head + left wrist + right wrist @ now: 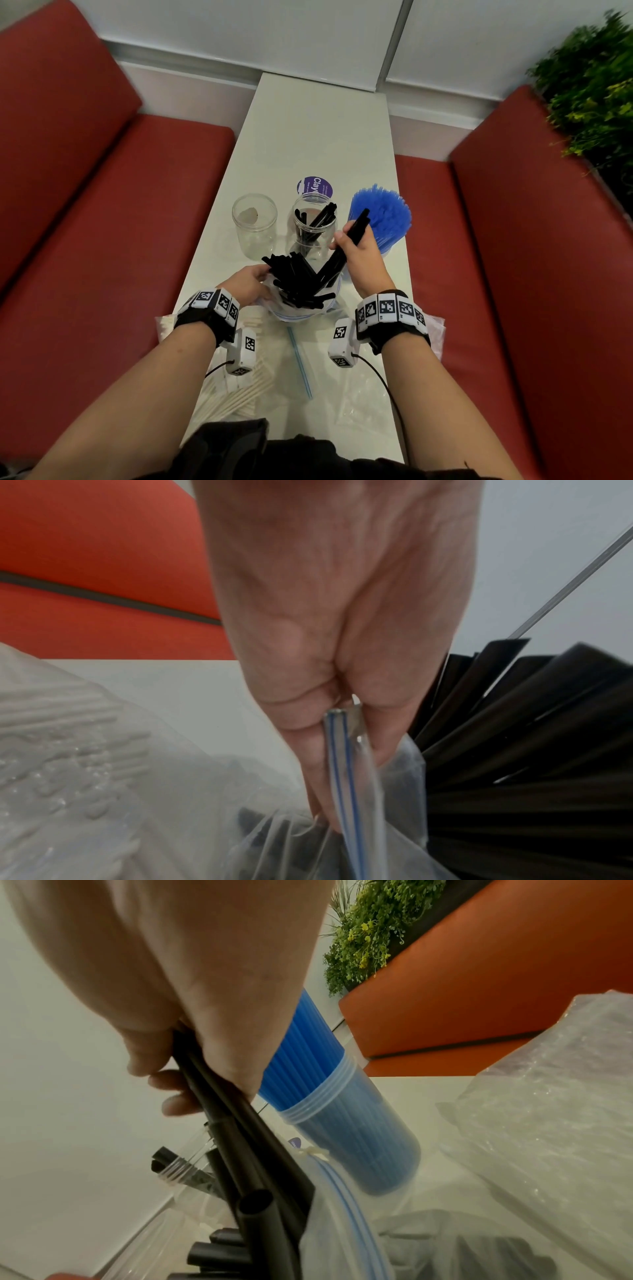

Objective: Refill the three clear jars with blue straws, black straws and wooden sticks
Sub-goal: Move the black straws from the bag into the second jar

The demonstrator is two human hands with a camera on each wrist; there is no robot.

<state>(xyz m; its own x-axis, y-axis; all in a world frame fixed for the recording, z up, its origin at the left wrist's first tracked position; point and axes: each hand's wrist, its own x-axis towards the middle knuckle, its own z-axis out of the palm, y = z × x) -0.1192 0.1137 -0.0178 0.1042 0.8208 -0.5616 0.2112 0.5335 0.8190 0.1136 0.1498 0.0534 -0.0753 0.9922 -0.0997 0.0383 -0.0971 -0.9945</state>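
On the narrow white table (318, 137) in the head view, the right hand (359, 253) grips a few long black plastic straws (356, 224) lifted out of the clear zip-top bag (301, 308), just beside the middle clear jar (313, 226), which is partly filled with black straws. The jar of blue straws (380, 212) looks full; the left clear jar (254, 222) holds no sticks yet. The left hand (248, 286) steadies the bag's mouth.

From the left wrist, fingers (308, 750) pinch the blue-lined zip edge (342, 764) — thin, slippery film, best held at that stiffer seam.

From the right wrist, fingers (178, 1104) curl round the straws mid-length. They seem light, smooth and crushable — a loose mid-shaft hold should keep them bundled.
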